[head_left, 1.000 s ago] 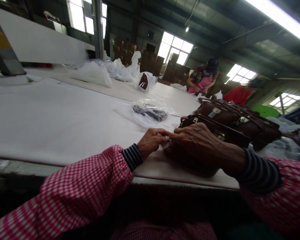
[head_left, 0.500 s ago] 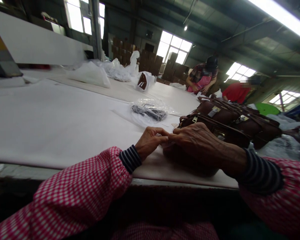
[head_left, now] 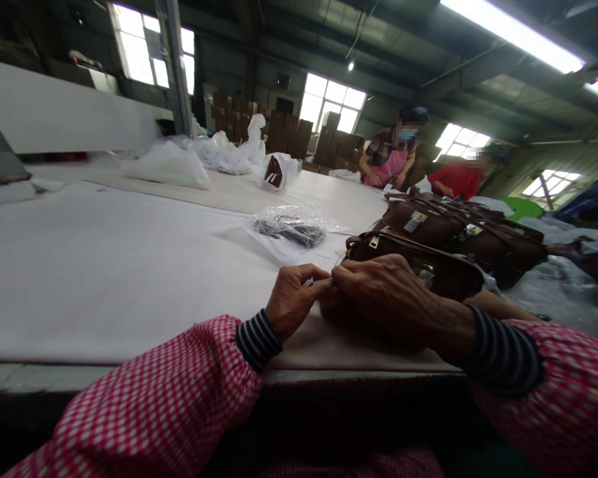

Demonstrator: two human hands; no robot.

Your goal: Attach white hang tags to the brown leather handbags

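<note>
My left hand pinches with thumb and forefinger at the left end of a dark brown handbag. A small pale bit shows at its fingertips, too little to name. My right hand is closed, its fingertips meeting those of the left; whatever they hold is hidden. The back of this hand covers part of the bag's front. A gold zip pull hangs near the bag's top edge.
More brown handbags crowd behind. Another person's forearm reaches in from the right, beside clear plastic. A plastic-wrapped dark bundle lies on the white table. Two co-workers, one in a pink apron, stand across it.
My view has shifted, so most things sit a little further left and lower. Another person's forearm has come in at the right. My fingertips still meet at the bag's end.
</note>
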